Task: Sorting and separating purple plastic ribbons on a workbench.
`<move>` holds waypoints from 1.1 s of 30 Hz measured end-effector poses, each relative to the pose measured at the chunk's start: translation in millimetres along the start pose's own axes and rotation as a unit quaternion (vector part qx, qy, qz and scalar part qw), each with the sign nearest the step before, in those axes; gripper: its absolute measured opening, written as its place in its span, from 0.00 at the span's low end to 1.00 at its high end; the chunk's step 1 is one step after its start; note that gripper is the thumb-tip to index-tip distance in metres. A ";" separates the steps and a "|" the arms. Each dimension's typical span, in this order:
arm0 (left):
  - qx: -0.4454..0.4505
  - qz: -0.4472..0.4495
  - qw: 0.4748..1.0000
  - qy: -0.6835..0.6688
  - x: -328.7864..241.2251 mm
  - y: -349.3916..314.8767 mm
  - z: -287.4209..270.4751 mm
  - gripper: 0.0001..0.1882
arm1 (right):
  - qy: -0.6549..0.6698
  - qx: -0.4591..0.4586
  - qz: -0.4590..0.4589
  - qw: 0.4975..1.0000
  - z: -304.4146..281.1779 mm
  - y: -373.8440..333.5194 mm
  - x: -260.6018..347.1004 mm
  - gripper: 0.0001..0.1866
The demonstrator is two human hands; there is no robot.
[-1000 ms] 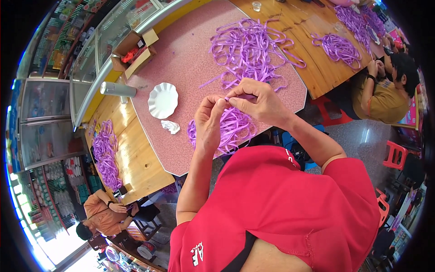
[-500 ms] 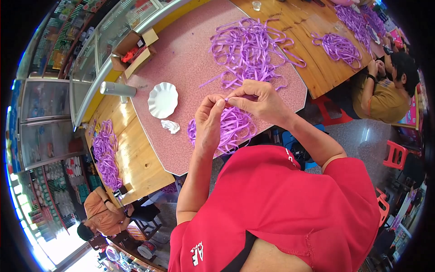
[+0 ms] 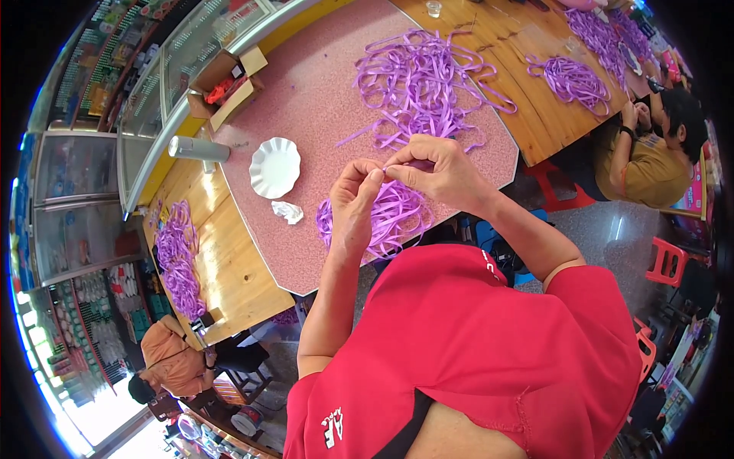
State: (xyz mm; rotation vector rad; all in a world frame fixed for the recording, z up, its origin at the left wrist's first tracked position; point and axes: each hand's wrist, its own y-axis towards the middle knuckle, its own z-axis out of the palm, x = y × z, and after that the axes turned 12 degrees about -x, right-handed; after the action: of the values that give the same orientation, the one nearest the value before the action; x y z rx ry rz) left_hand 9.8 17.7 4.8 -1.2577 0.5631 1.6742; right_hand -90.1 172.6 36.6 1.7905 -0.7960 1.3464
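Purple ribbon (image 3: 384, 170) shows as a small speck right where the two hands meet: the left grip (image 3: 353, 200) is clamped on it between thumb and forefinger, and the right grip (image 3: 436, 172) pinches it too, the fingertips all but touching. Whether they hold a knot, a fold or a bare end is too small to tell. For such fine work it seems best to let one pinch anchor the strand while the other makes the small moves, keeping it flat so that it does not twist. Just below the grip, toward the body, a loose ribbon heap (image 3: 399, 218) lies partly hidden by the left hand, on the pink speckled counter (image 3: 306, 92); beyond the grip spreads a larger ribbon tangle (image 3: 413, 80). Either could snag, so slack is better eased out than tugged. Left of the grip, a white fluted dish (image 3: 275, 168) and a crumpled white tissue (image 3: 287, 213) lie clear of the fingers; farther left are a silver tumbler (image 3: 195, 149) and a cardboard box (image 3: 235, 105).
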 end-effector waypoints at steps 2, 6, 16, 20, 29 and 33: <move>-0.001 -0.002 1.000 -0.007 0.0 -0.2 0.1 0.05 | 0.025 0.009 0.027 0.999 -0.3 0.0 -2.5 0.06; 0.009 0.002 1.000 -0.012 -0.5 -1.0 -0.3 0.06 | 0.035 0.022 0.048 0.998 -2.3 0.3 -2.8 0.07; -0.029 0.188 0.953 0.234 -9.7 -5.9 7.1 0.06 | 0.062 0.012 0.067 0.996 -2.4 0.3 -5.9 0.07; -0.058 0.243 0.918 0.309 -7.3 -5.4 6.1 0.05 | 0.032 0.015 0.042 0.998 -2.4 1.2 -2.6 0.07; -0.069 0.216 0.915 0.334 -7.0 -7.7 7.7 0.05 | 0.054 -0.005 0.039 0.998 1.5 -1.0 -9.0 0.05; -0.051 0.178 0.937 0.295 -1.2 -6.6 3.1 0.06 | 0.125 0.013 0.090 0.988 -0.1 -1.4 -11.3 0.06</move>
State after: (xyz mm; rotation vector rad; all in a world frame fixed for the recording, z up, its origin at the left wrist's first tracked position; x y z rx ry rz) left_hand 14.1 22.8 8.1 -1.8359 1.1316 1.6107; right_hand -91.9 173.8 25.4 1.5577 -0.8199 1.6669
